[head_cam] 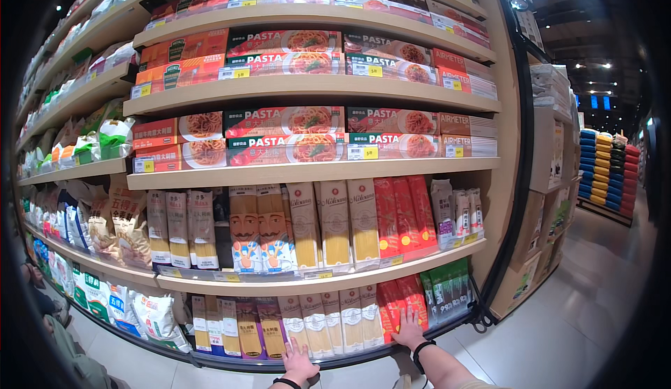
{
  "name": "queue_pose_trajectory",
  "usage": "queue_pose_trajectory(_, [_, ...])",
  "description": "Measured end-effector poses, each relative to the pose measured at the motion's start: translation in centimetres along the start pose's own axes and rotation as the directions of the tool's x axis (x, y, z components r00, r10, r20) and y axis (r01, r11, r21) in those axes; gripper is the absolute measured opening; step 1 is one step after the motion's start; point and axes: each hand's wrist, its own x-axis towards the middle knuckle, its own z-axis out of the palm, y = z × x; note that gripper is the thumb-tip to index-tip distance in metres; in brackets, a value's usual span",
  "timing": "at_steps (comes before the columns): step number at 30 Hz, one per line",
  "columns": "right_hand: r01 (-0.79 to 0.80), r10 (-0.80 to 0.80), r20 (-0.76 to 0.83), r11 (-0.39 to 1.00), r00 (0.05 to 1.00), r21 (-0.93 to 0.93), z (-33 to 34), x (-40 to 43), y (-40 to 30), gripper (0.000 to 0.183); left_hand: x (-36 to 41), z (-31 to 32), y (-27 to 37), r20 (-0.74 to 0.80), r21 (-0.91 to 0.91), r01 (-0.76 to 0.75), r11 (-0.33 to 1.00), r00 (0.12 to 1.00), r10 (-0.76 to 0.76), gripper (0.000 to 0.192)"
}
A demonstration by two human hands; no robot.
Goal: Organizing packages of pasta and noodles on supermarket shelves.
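My left hand (299,364) is at the front edge of the bottom shelf, fingers spread, in front of brown-and-purple spaghetti packs (272,331) and white-banded La Molisana pasta packs (316,326). Farther right, my right hand (410,329) lies with fingers apart against upright red packs (389,305). Neither hand is closed around anything. Green packs (445,292) stand just right of the red ones. On the shelf above are more Molisana packs (335,221), spaghetti packs printed with a cartoon chef (272,231) and tall red packs (409,213).
Higher shelves carry boxed pasta (285,121) behind clear strips with price tags. White flour bags (157,315) fill the lower left. A black post (516,179) bounds the shelf at right, beside stacked cartons (545,158). Part of a person's leg (73,352) shows at lower left.
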Motion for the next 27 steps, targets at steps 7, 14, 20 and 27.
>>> queue_pose_trajectory(7, [0.015, -0.014, 0.016, 1.000, 1.000, -0.027, -0.6, -0.4, -0.2, 0.108, -0.2, -0.5, 0.2, 0.028, 0.034, 0.012, 0.999, 1.000, -0.013, 0.092])
queue_pose_trajectory(14, [0.016, -0.016, 0.029, 1.000, 0.999, 0.003, -1.1, -0.7, -0.4, 0.108, -0.7, -1.9, 0.6, 0.058, 0.047, 0.013, 0.999, 0.998, -0.015, 0.093])
queue_pose_trajectory(20, [-0.004, 0.006, 0.051, 0.999, 0.999, -0.034, -1.1, -0.5, -0.6, 0.108, -0.6, -1.5, 0.5, 0.055, 0.048, 0.012, 0.999, 0.998, -0.014, 0.094])
queue_pose_trajectory(27, [-0.021, 0.020, 0.073, 1.000, 0.997, 0.000, -1.4, -0.7, -0.7, 0.107, -0.6, -1.8, 0.5, 0.057, 0.046, 0.010, 0.999, 0.998, -0.013, 0.096])
